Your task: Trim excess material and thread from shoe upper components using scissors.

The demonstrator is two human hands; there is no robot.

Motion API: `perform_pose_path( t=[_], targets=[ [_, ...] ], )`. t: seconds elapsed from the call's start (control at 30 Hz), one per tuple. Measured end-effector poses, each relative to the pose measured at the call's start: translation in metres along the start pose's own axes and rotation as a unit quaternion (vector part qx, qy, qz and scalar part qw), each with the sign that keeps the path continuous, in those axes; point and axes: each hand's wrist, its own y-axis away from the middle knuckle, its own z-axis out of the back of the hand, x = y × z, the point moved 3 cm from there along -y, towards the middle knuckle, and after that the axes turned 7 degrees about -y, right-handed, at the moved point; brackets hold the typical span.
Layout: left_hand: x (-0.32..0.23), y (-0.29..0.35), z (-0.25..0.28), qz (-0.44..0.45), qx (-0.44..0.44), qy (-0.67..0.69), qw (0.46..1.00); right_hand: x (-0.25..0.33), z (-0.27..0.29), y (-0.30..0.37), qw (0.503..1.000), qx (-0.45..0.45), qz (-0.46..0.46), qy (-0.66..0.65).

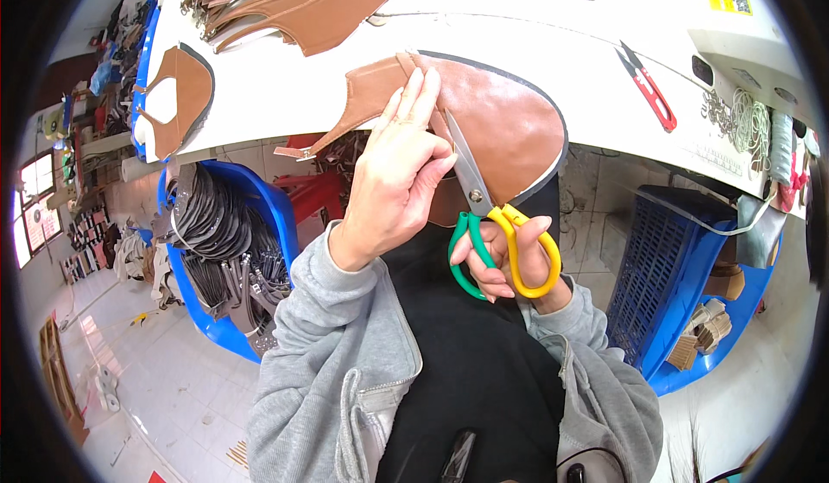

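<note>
A brown leather piece [501,124] with a dark curved edge and a narrow buckled strap lies across the table's near edge. My left hand [393,168] rests on it, two fingers stretched flat over a stitched strip. Its thumb and index finger are pinched together; what they hold, if anything, is too small to make out. In my right hand [518,258] are scissors [471,172] with one green and one yellow handle. Their blades point away from me, beside my left fingertips and over the leather, and look nearly closed.
Stacked brown leather pieces [311,3] lie at the back left, another piece [192,94] at the left end. Red thread snips [652,94] lie right, near a white machine [751,42]. Below stand a blue tub [281,215] of dark straps and a blue crate [652,267].
</note>
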Motion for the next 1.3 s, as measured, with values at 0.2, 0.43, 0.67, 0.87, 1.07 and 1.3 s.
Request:
perform_pose_path(
  t=[0.2,0.43,0.67,0.87,1.07,1.3],
  targets=[
    [-0.001,0.001,0.001,0.012,0.003,0.021,1.000,-0.003,0.007,0.004,1.000,-0.003,-0.015,-0.023],
    [0.000,0.002,0.001,0.021,0.006,0.050,0.999,-0.004,0.003,0.001,0.999,0.003,-0.019,-0.030],
    [0.002,0.004,0.001,0.021,0.018,0.060,0.998,0.001,-0.002,-0.010,0.999,0.017,0.022,-0.043],
    [0.004,0.005,-0.001,0.033,0.023,0.109,0.993,0.003,-0.004,-0.014,0.998,0.017,0.020,-0.050],
    [0.009,0.005,0.002,0.044,0.081,0.173,0.981,0.005,-0.004,-0.021,1.000,0.003,0.008,-0.026],
    [0.014,0.006,0.007,0.042,0.103,0.264,0.958,0.011,-0.006,-0.038,1.000,0.003,0.013,-0.015]
  ],
)
